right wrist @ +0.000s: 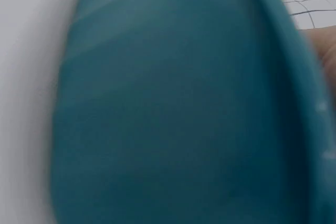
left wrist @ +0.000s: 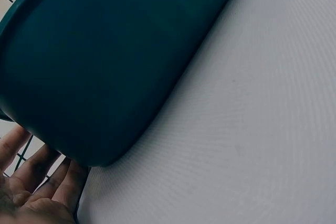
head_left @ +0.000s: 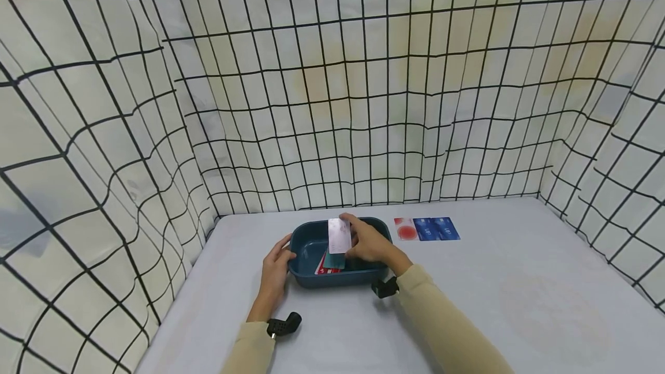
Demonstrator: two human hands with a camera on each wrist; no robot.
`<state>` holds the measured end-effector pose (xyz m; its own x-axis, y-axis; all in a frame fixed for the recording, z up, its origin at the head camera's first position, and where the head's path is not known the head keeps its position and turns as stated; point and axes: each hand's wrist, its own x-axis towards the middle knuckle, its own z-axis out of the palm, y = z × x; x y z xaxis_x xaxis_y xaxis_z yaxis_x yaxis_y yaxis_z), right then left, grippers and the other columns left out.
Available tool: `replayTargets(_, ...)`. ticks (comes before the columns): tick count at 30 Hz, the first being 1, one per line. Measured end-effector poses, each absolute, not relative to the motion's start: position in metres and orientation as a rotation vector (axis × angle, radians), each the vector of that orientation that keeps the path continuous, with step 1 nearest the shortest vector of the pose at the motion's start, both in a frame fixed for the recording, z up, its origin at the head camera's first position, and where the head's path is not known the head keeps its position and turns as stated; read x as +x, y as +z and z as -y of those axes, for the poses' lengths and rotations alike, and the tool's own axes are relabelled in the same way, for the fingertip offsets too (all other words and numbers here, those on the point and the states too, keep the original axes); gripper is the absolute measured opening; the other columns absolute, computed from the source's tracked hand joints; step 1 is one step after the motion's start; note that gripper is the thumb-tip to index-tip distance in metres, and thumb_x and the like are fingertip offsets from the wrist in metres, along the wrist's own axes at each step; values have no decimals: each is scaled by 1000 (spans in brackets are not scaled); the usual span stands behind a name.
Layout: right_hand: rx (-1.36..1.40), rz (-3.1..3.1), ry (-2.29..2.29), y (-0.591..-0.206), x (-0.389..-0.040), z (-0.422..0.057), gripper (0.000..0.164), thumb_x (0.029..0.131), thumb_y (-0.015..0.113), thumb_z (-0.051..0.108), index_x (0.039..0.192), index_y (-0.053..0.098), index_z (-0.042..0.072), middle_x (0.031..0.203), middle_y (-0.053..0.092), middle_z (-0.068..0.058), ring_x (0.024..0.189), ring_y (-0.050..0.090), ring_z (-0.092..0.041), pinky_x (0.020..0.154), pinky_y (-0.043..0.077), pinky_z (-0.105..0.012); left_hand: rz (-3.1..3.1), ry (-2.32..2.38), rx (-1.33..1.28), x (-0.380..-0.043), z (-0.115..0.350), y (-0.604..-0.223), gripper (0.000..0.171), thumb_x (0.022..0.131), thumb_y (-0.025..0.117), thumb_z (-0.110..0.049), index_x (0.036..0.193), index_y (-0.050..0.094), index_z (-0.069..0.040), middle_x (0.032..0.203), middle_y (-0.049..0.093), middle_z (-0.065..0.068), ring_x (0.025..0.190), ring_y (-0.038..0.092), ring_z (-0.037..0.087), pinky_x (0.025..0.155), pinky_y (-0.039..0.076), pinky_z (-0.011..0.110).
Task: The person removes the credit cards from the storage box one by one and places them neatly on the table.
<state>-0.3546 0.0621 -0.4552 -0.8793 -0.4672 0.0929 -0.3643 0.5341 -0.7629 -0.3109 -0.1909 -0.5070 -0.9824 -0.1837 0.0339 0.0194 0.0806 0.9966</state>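
A dark teal plastic basin (head_left: 312, 280) sits on the white table. My left hand (head_left: 275, 270) is at its left end; in the left wrist view the extended fingers (left wrist: 68, 184) touch the basin's outer wall (left wrist: 100, 77). Over the basin, my right hand (head_left: 370, 244) holds a pale pinkish card (head_left: 340, 235) upright between thumb and fingers. Below that card, a teal card (head_left: 335, 261) and a red-and-white card (head_left: 327, 270) lie inside the basin, partly covered. The right wrist view is blurred and mostly filled by the basin wall (right wrist: 173, 103).
Right of the basin, a red-and-white card (head_left: 406, 229) and two blue cards, a left one (head_left: 426, 229) and a right one (head_left: 446, 228), lie in a row on the table (head_left: 509, 281). White walls with a black grid (head_left: 374, 103) enclose the back and sides.
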Motion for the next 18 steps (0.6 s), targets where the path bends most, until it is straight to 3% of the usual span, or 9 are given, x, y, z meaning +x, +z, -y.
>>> replayTargets(5,-743,-2656,-1260,-448,-350,-69,93,84,79,0,160,29,17,111,64,-11,84,59,-21,77,55,-32,2191,-2032,152,-311,192,-508,53,99,48,-10,151,50,-18,153,52,16,137,53,32,114,41,50)
replayTargets(18,-698,-2650,-1284,-441,-338,-100,95,86,77,1,163,26,25,103,61,-9,75,53,-19,65,48,-26,2184,-2044,150,-310,191,-507,54,98,49,-10,151,50,-18,151,54,16,135,55,31,112,43,47)
